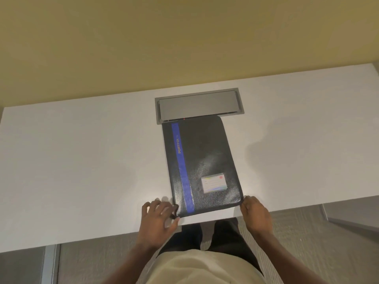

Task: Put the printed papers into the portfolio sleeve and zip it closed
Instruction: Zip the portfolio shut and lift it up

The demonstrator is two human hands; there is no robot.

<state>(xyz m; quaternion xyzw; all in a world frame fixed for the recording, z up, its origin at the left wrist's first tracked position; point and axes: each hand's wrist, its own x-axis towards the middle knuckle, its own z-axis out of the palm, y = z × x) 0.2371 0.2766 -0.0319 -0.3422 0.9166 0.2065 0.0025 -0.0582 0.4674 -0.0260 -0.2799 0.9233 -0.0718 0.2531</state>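
A black portfolio sleeve (205, 160) with a blue stripe and a small label card lies flat on the white table (82, 160), its near edge close to the table's front. My left hand (159, 214) rests at the sleeve's near left corner, fingers spread and touching that corner. At the near right corner, my right hand (254, 214) has its fingertips pinched on the edge of the sleeve. A thin strip of white paper seems to show under the near edge; I cannot tell if it is paper or table. No loose printed papers are visible.
A grey cable hatch (199, 105) is set into the table just beyond the sleeve's far edge. A yellowish wall stands behind the table. Grey carpet and my legs show below the table's front edge.
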